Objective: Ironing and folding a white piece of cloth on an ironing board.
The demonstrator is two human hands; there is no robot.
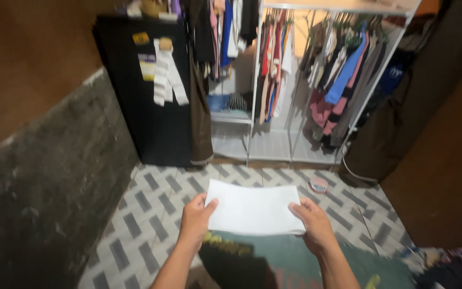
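Beyond the hands, an open white rack [252, 96] holds hanging clothes [338, 75] in reds, blues and pinks, with folded cloth on its shelf. The left hand [196, 217] and right hand [312, 222] each pinch a side edge of a flat, smooth white cloth [252, 210], held level above the grey patterned tile floor [151, 214] and a green mat [295, 265].

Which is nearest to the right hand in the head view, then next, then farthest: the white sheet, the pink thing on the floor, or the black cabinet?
1. White sheet: held in the right hand.
2. Pink thing: on the floor just beyond that hand.
3. Black cabinet: far left, against the wall.
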